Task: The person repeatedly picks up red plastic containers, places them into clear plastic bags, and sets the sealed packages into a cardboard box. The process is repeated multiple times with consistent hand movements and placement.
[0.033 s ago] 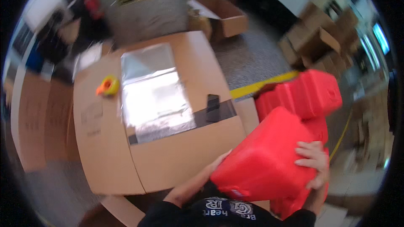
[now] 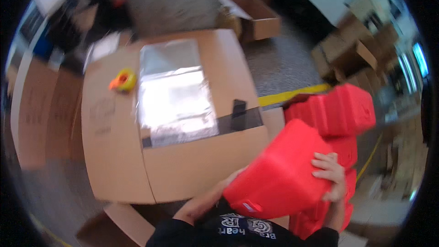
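Observation:
Held close to my body is a red plastic case [image 2: 279, 174], tilted, with rounded edges and a small latch-like part at its near lower edge. My left hand [image 2: 236, 176] grips its left side, with the fingers mostly hidden behind it. Across its right face lies my right hand [image 2: 330, 177], fingers bent against the plastic. More red cases [image 2: 336, 110] are stacked just beyond and to the right, and others show beneath my right forearm.
A large cardboard box [image 2: 192, 169] serves as a work surface. On it lie clear plastic bags [image 2: 176, 100], a dark phone [image 2: 238, 114] and a yellow-and-orange tape dispenser [image 2: 123, 81]. Open cartons [image 2: 265, 25] stand behind, and more cardboard boxes [image 2: 347, 48] at far right.
The held case has shifted slightly left in the picture, with both hands still on it. The box top and the things on it sit a little higher and further right in view.

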Motion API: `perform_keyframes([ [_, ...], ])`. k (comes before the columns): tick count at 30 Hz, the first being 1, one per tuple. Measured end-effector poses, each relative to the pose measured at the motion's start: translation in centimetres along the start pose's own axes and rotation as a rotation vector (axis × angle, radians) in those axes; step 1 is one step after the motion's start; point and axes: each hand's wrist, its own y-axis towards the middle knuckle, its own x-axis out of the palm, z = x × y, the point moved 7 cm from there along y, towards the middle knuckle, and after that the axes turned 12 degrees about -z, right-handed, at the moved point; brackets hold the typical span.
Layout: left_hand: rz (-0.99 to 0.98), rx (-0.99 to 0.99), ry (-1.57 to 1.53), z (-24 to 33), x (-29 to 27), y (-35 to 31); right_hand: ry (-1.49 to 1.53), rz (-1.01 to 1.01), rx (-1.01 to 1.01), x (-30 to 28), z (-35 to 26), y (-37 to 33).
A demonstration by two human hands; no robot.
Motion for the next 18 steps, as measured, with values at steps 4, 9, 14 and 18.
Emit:
perform_keyframes([
  [4,0.144,0.134,-0.089,-1.5,-12.8,-7.7,0.116,0.186,0.028,15.8,7.1,9.8],
  [9,0.609,0.129,0.168,-5.6,-27.6,-12.9,0.206,-0.024,-0.01,32.0,8.1,18.5],
  [14,1.171,-0.14,0.574,-3.3,-29.5,-29.2,0.058,-0.094,-0.084,38.3,5.2,21.3],
  [18,1.24,0.92,0.819,9.8,-17.9,-39.4,-0.139,-0.275,-0.03,43.7,1.2,22.4],
])
